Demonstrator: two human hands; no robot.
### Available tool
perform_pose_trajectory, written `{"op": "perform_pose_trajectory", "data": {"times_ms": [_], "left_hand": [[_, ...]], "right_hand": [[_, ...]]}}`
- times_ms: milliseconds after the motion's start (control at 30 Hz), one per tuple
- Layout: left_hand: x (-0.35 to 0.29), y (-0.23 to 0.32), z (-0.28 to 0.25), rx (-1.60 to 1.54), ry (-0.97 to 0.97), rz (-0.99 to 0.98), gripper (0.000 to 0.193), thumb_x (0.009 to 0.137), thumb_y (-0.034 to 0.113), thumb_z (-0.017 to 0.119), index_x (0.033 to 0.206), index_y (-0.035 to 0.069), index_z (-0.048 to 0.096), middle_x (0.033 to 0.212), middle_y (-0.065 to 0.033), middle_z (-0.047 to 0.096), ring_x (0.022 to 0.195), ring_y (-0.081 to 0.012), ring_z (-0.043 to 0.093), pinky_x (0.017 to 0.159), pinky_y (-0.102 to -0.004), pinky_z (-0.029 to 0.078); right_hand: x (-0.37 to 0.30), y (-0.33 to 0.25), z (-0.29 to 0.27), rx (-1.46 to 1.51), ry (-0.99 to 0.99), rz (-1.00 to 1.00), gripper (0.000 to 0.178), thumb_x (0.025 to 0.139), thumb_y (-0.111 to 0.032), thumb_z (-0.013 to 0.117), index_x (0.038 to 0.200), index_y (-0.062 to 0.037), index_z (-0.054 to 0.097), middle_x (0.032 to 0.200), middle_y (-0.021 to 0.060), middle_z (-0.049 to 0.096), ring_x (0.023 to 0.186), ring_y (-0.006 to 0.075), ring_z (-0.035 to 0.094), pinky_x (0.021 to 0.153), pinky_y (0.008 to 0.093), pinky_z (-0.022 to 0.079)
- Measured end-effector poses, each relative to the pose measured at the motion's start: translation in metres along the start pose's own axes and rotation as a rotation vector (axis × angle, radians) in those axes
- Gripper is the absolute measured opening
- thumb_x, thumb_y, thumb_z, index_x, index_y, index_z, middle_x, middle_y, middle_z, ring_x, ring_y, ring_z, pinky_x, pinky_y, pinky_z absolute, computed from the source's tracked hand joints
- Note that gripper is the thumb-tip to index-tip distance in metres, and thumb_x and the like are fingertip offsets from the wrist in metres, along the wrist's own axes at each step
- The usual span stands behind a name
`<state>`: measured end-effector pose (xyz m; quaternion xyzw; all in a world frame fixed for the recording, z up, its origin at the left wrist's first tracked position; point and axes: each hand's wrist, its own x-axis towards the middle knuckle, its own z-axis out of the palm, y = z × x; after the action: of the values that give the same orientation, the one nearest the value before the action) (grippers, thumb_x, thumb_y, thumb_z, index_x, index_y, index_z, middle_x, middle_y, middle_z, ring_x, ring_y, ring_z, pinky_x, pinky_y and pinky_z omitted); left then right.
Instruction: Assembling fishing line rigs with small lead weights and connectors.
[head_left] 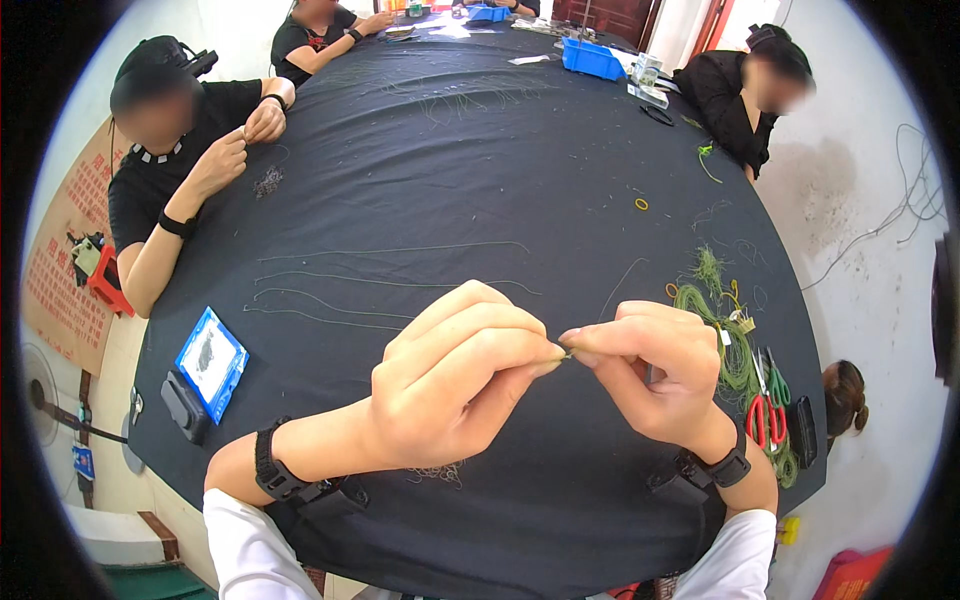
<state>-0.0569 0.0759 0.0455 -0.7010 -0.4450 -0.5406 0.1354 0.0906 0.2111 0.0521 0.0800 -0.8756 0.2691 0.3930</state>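
Note:
Over the black-covered table [450, 200], my left hand [450, 375] and my right hand [655, 365] meet fingertip to fingertip. Each pinches thumb against forefinger on a tiny bit of thin green cord, mostly hidden by the fingers. From behind the right hand a fine strand [622, 284] runs up and away across the cloth. Several similar green cords [390, 250] lie stretched out beyond my left hand. Partly covered by my left forearm is a small heap of thin, curled brownish pieces [440, 473]; their kind cannot be made out.
Right of my right hand lie a bundle of green cord [738, 365], red-handled scissors [766, 418] and a black case [803, 430]. A blue-edged packet [212, 362] and dark case [184, 407] sit at left. Co-workers sit around; a blue bin [593, 60] stands far off.

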Motion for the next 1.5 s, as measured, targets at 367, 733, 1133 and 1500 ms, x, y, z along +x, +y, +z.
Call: {"op": "perform_pose_trajectory", "data": {"times_ms": [367,733,1133,1500], "left_hand": [[0.0,-0.003,-0.001,0.063,0.001,0.044,0.022,0.067,-0.012,0.068,0.086,-0.002,0.062,0.081,-0.0133,0.062,0.069,-0.0239,0.059,0.06,-0.03,0.047],[-0.002,-0.028,-0.013,0.101,0.034,-0.365,0.009,0.078,-0.005,0.064,0.087,-0.001,0.063,0.081,-0.0079,0.064,0.075,-0.0153,0.061,0.068,-0.0269,0.048],[-0.052,-0.147,-0.159,0.263,-0.104,-1.116,0.015,0.082,0.014,0.065,0.091,0.003,0.068,0.08,-0.0036,0.067,0.071,-0.0098,0.06,0.064,-0.0219,0.048],[-0.107,-0.185,-0.206,0.429,0.144,-1.235,0.015,0.072,0.011,0.069,0.084,0.001,0.072,0.069,-0.0051,0.066,0.061,-0.0094,0.06,0.054,-0.022,0.048]], "right_hand": [[0.0,-0.008,-0.005,-0.025,0.008,-0.026,0.02,0.069,0.007,0.067,0.087,-0.0012,0.067,0.064,0.0061,0.062,0.047,0.0153,0.054,0.042,0.0249,0.038],[0.013,0.021,-0.01,0.419,-0.245,0.852,0.012,0.088,-0.008,0.057,0.092,-0.0006,0.066,0.076,0.0032,0.066,0.067,0.006,0.06,0.052,0.0175,0.041],[0.025,0.157,0.012,0.259,-0.311,0.736,0.016,0.081,-0.013,0.063,0.086,0.001,0.069,0.073,0.0054,0.067,0.067,0.0093,0.06,0.072,0.0232,0.045],[0.033,0.214,0.051,0.007,-0.264,0.772,0.02,0.075,-0.027,0.067,0.083,-0.0101,0.073,0.07,0.0002,0.068,0.069,0.0093,0.062,0.07,0.0251,0.045]]}}
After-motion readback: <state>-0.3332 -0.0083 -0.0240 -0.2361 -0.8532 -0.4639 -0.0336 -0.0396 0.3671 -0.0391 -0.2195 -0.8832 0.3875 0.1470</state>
